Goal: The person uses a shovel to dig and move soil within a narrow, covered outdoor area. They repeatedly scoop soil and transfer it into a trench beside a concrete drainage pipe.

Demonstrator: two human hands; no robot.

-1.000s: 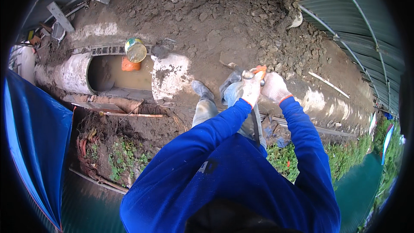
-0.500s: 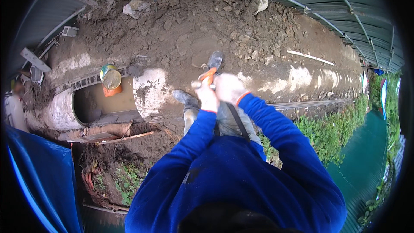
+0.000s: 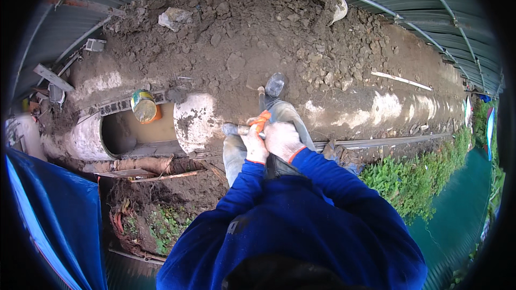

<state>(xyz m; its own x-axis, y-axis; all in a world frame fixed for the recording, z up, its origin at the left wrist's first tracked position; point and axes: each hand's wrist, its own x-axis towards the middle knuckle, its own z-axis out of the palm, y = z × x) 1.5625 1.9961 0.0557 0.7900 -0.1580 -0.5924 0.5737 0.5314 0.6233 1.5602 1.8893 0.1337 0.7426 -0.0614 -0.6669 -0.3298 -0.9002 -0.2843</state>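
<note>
Down at the middle of the view, both gloved hands close tightly around an orange tool handle, the fingers curled fully round it with no gap showing. The left hand grips the handle on its near end, its fingers wrapped over the top, and the right hand sits touching it on the right, knuckles up, clamped on the same handle. Just beyond the fingertips the handle runs away from the person toward a muddy boot planted on the dirt mound; the working end of the tool is too hidden to tell. Both forearms in blue sleeves come up from the lower edge and converge, wrists close together, elbows bent outward. Left of the fingers lies a pale concrete pipe section with an open pit of brown water, and a yellow-green can rests at its far rim. Right of the hands, a long concrete curb stretches away, with green weeds beside it.
</note>
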